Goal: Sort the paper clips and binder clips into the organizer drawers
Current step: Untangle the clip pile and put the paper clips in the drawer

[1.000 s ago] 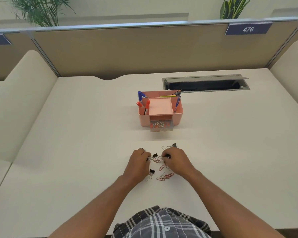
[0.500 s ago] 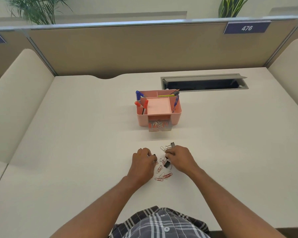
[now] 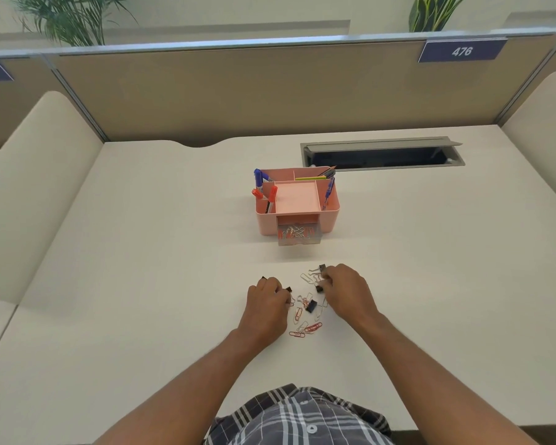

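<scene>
A pink desk organizer (image 3: 329,216) stands mid-desk, its clear front drawer (image 3: 299,236) pulled out and holding several paper clips. In front of me lies a small scatter of red and silver paper clips (image 3: 304,327) with a black binder clip (image 3: 311,306) among them. My left hand (image 3: 267,305) rests curled at the scatter's left edge, closed on black binder clips that poke out past its fingers. At the right edge, my right hand (image 3: 345,290) is curled too, its fingertips pinching a black binder clip (image 3: 319,288); another binder clip (image 3: 322,268) lies just above that hand.
The organizer's top compartments hold blue and red markers (image 3: 264,187) and pencils. An open grey cable tray (image 3: 382,154) is set into the desk behind it. Beige partition walls close off the back and both sides of the desk.
Both hands have shifted slightly apart. A black binder clip now lies loose in the middle of the scatter, and the clip that lay at the lower left is gone from there.
</scene>
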